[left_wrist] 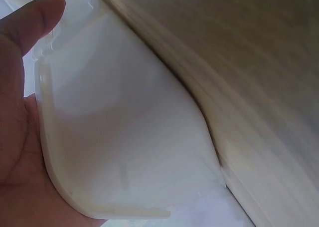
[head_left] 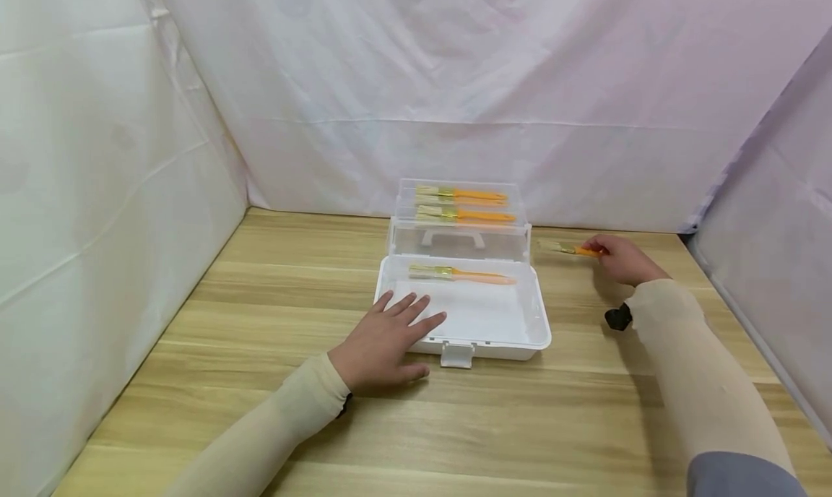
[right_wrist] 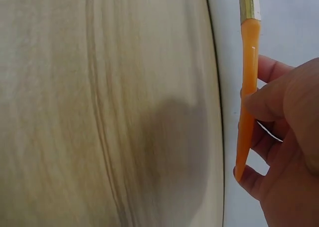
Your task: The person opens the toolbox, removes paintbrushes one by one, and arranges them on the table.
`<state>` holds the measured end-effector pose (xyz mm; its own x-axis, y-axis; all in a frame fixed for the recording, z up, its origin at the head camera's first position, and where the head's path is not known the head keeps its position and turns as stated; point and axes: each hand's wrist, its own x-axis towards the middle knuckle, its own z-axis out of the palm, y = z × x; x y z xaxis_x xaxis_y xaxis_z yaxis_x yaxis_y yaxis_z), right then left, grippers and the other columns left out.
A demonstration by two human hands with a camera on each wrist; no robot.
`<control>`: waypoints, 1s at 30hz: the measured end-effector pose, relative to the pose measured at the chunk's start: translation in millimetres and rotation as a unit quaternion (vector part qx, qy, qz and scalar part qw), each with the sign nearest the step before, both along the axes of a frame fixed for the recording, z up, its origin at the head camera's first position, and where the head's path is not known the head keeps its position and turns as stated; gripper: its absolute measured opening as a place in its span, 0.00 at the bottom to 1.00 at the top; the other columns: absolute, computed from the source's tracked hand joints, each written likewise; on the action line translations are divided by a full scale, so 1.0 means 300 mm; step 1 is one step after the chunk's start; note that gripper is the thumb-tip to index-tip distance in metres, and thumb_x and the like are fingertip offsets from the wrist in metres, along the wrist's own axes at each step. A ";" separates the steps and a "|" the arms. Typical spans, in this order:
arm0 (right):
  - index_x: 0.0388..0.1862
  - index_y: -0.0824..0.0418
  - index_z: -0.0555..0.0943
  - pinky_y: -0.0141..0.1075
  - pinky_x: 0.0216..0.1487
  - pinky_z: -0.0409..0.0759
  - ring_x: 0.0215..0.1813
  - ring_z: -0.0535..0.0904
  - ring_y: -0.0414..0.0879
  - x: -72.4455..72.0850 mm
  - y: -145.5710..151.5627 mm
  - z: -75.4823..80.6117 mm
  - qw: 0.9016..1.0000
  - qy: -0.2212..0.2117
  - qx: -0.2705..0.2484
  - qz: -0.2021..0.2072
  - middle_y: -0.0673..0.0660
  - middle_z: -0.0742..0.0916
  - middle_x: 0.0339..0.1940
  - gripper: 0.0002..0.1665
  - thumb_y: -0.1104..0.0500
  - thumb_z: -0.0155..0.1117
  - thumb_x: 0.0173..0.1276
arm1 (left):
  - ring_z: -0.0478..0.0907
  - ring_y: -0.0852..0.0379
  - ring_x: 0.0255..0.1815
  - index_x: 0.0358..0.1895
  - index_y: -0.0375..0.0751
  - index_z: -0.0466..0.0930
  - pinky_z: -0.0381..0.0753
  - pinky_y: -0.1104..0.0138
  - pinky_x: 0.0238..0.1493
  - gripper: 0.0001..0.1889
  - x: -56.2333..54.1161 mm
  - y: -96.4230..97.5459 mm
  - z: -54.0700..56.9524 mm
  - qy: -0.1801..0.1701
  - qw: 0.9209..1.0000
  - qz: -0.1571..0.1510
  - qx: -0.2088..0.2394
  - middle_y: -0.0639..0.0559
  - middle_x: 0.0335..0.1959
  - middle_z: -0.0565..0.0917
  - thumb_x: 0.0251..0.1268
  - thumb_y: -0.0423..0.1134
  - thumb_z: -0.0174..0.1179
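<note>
My right hand (head_left: 627, 259) pinches the orange handle of a paintbrush (head_left: 588, 251) to the right of the box, its bristles toward the left. In the right wrist view, thumb and fingers grip that paintbrush (right_wrist: 249, 62) above the table. My left hand (head_left: 383, 338) lies with spread, straight fingers over the front left corner of the white plastic box (head_left: 542, 331). The left wrist view has the palm against the box's rim (left_wrist: 47, 137). Inside the box, near its back, lies another paintbrush (head_left: 481, 276). Several paintbrushes (head_left: 481, 217) are on the clear, opened lid (head_left: 513, 244).
The box stands on a wood-grain table (head_left: 273, 280), its latch (head_left: 458, 355) hanging at the front. White cloth walls (head_left: 338, 107) enclose the table at the back and both sides. The opened lid rises behind the box, close to the back cloth.
</note>
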<state>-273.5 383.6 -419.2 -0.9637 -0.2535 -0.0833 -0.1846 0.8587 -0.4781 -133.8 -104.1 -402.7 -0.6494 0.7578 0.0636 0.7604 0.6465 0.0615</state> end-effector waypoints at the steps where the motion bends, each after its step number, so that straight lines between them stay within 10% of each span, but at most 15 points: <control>1: 0.57 0.72 0.76 0.65 0.60 0.67 0.60 0.71 0.70 -0.007 0.001 -0.005 1.000 0.000 -0.001 -0.003 0.75 0.77 0.58 0.21 0.73 0.41 0.71 | 0.58 0.44 0.76 0.78 0.57 0.57 0.50 0.43 0.73 0.44 0.000 0.000 0.001 0.000 1.000 -0.001 0.000 0.44 0.76 0.63 0.61 0.64 0.61; 30: 0.54 0.70 0.78 0.65 0.60 0.67 0.59 0.71 0.71 -0.060 0.009 -0.080 1.000 -0.016 0.023 0.000 0.76 0.78 0.54 0.26 0.77 0.41 0.60 | 0.60 0.44 0.75 0.78 0.57 0.58 0.52 0.43 0.72 0.43 0.000 0.000 -0.003 0.008 1.000 -0.003 0.002 0.44 0.75 0.64 0.61 0.64 0.62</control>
